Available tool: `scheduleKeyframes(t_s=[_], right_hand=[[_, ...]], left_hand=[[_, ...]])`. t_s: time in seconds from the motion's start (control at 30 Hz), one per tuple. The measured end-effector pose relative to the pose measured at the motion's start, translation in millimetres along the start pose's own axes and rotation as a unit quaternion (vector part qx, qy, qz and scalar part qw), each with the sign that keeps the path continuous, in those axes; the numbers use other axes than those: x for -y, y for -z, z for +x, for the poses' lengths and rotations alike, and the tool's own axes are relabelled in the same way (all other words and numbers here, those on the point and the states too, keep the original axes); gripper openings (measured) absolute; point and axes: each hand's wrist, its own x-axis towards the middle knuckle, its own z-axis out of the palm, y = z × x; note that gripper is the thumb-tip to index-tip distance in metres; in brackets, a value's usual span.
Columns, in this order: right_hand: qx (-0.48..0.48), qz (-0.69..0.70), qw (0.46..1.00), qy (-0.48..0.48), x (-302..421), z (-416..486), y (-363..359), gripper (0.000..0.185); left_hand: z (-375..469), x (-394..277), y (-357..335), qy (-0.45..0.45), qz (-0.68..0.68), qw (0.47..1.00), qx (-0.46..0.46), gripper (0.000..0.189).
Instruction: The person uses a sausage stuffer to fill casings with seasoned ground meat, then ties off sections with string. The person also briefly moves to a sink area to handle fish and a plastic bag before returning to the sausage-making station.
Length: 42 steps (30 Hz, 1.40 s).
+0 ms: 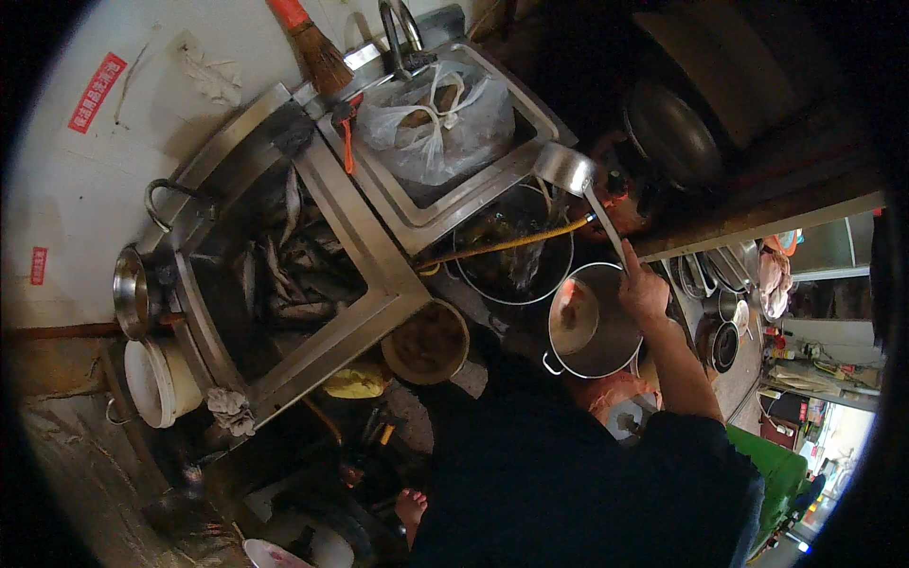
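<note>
My right hand [645, 295] grips the long handle of a metal dipper [564, 169]. The dipper's cup is raised above the corner of the right sink. Below the hand stands a deep metal pot [611, 341] with side handles and a reddish patch inside. My left hand [410, 507] hangs low beside the dark shirt, partly hidden; whether it holds anything is unclear. Several fish [287, 273] lie in the left stainless sink [376, 312]. A tied clear plastic bag [469, 145], its contents mostly obscured, fills the right sink [447, 216].
A yellow hose [508, 245] crosses a wide basin [543, 280] of dark water. A round bucket [426, 373] stands under the sink corner. A straw brush [319, 60] leans by the faucet [401, 42]. A white bucket [181, 383] sits left, a dark wok [671, 135] right.
</note>
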Motion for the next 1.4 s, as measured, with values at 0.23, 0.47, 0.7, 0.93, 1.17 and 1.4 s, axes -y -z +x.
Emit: scheduleKeyframes(t_s=[0.23, 0.47, 0.7, 0.93, 1.17, 1.4], right_hand=[[-0.048, 0.221, 0.968, 0.11, 81.5, 54.4, 18.8, 0.062], [0.025, 0.203, 0.968, 0.145, 223.0, 165.0, 51.3, 0.058], [0.113, 0.11, 0.982, 0.106, 266.9, 192.1, 56.9, 0.058], [0.216, 0.126, 0.962, 0.11, 275.5, 229.6, 40.2, 0.056], [0.245, 0.066, 0.955, 0.152, 277.0, 282.6, 6.6, 0.048], [0.321, 0.077, 0.914, 0.236, 274.6, 310.7, -20.3, 0.028]], left_hand=[[8.1, 9.9, -2.6, -0.081, 0.141, 0.98, -0.118, 0.022], [-4.4, 8.0, -8.5, -0.106, 0.093, 0.98, -0.139, 0.023], [-7.5, 41.0, -0.5, -0.152, 0.445, 0.783, -0.407, 0.018], [-7.5, 42.3, -1.2, -0.173, 0.387, 0.825, -0.374, 0.021], [-12.4, 38.6, -9.0, -0.191, 0.351, 0.849, -0.345, 0.023], [-26.8, 37.0, -10.0, -0.207, 0.253, 0.909, -0.259, 0.026]])
